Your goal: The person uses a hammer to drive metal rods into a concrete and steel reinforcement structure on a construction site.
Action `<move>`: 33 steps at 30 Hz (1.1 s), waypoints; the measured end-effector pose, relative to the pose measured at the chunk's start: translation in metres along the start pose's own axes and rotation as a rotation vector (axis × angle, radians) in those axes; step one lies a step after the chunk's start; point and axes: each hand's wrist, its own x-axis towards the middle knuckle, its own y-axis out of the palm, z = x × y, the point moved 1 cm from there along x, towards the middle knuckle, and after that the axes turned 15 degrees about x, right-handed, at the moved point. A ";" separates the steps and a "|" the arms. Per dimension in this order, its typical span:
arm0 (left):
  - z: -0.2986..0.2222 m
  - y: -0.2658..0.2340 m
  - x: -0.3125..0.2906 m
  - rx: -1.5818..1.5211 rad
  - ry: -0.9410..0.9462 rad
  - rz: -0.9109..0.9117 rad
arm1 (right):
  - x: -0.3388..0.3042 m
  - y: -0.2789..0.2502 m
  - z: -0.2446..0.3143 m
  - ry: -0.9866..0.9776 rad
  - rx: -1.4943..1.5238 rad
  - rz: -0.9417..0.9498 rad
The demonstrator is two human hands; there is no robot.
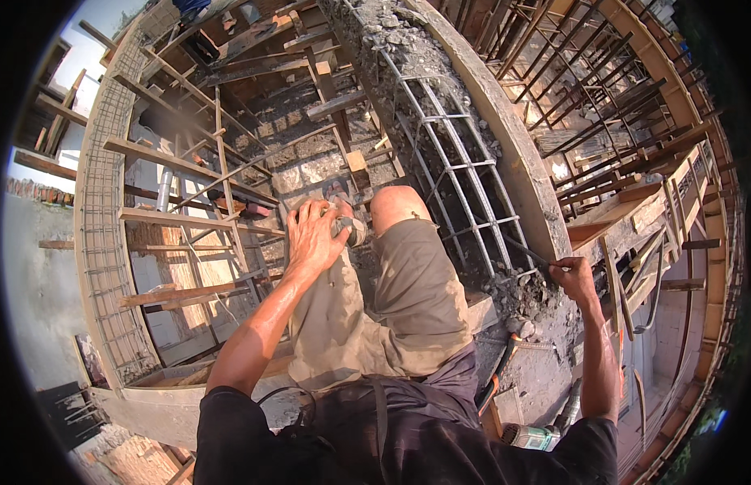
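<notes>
My right hand (576,279) is closed around the end of a thin dark metal rod (531,254), which slants up and left across the edge of a concrete beam. Beneath the rod's far end lies a cage of steel reinforcing bars (464,174), exposed in a trough along the beam. Broken concrete rubble (531,301) is heaped at the near end of the cage. My left hand (313,234) rests at my left knee with its fingers apart. A grey shape beside its thumb is partly hidden, and I cannot tell what it is.
A green power tool (537,437) lies by my right side, with an orange-and-black cord or hose (498,372) near it. Timber props and planks (169,222) cross the deep space on the left. Formwork and upright bars (586,89) stand at the far right.
</notes>
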 end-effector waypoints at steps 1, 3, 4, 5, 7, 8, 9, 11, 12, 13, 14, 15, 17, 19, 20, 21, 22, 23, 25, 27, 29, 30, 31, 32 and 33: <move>0.002 0.006 -0.002 -0.015 0.004 -0.027 | 0.008 0.013 -0.018 -0.133 0.004 -0.025; 0.004 0.011 -0.003 0.012 -0.007 -0.003 | 0.016 0.053 -0.013 -0.116 -0.044 -0.011; 0.002 0.009 -0.002 0.025 -0.007 0.002 | 0.024 0.068 -0.016 -0.120 -0.078 0.008; -0.001 0.008 0.000 0.022 -0.004 0.007 | 0.034 0.077 -0.027 -0.149 -0.050 -0.011; -0.002 0.005 0.001 0.024 -0.001 0.010 | 0.049 0.067 -0.028 -0.097 -0.030 0.109; -0.003 0.004 0.001 0.026 0.000 0.010 | 0.055 0.059 -0.025 -0.077 -0.018 0.169; -0.003 0.005 0.001 0.027 0.000 0.010 | 0.060 0.048 -0.021 0.032 -0.027 0.215; -0.002 0.008 0.000 0.021 -0.004 0.000 | 0.057 0.019 0.005 0.115 -0.070 0.282; 0.002 0.007 -0.003 0.034 -0.014 -0.002 | 0.056 0.012 0.017 0.084 -0.095 0.319; 0.003 0.006 -0.003 0.037 -0.028 0.020 | 0.050 0.004 0.025 0.091 -0.135 0.283; 0.004 0.007 -0.004 0.039 -0.034 0.010 | 0.043 0.001 0.027 0.099 -0.174 0.247; 0.007 0.008 -0.005 0.042 -0.041 0.002 | 0.037 0.003 0.022 0.109 -0.107 0.203; 0.003 0.004 -0.004 0.022 -0.052 0.029 | 0.022 0.009 0.004 0.139 0.013 0.111; -0.001 0.005 0.000 0.026 -0.033 0.030 | 0.024 0.031 -0.030 0.037 0.118 0.023; -0.002 0.008 0.002 0.028 -0.025 0.029 | 0.026 0.045 -0.038 -0.022 0.160 -0.027; 0.000 0.009 0.001 0.027 -0.024 0.032 | 0.030 0.061 -0.032 -0.033 0.092 -0.035; 0.001 0.008 0.001 0.032 -0.026 0.032 | 0.032 0.076 -0.025 -0.045 0.032 -0.044; 0.001 0.007 0.000 0.037 -0.028 0.032 | 0.030 0.082 -0.020 -0.014 0.077 -0.006; 0.001 0.008 0.000 0.038 -0.031 0.038 | 0.035 0.080 -0.018 -0.027 0.040 0.069; 0.002 0.010 0.001 0.033 -0.035 0.051 | 0.036 0.068 -0.007 -0.071 -0.047 0.141; 0.003 0.008 0.000 0.042 -0.036 0.062 | 0.037 0.044 0.021 0.061 -0.104 0.243; 0.003 0.007 0.000 0.045 -0.035 0.068 | 0.039 0.038 0.026 0.128 -0.133 0.294; 0.002 0.007 0.001 0.041 -0.033 0.063 | 0.042 0.032 0.020 0.171 -0.103 0.271; 0.000 0.007 0.001 0.037 -0.031 0.059 | 0.043 0.026 0.015 0.142 -0.044 0.239; -0.001 0.007 0.002 0.033 -0.031 0.054 | 0.040 0.021 0.012 0.111 0.015 0.208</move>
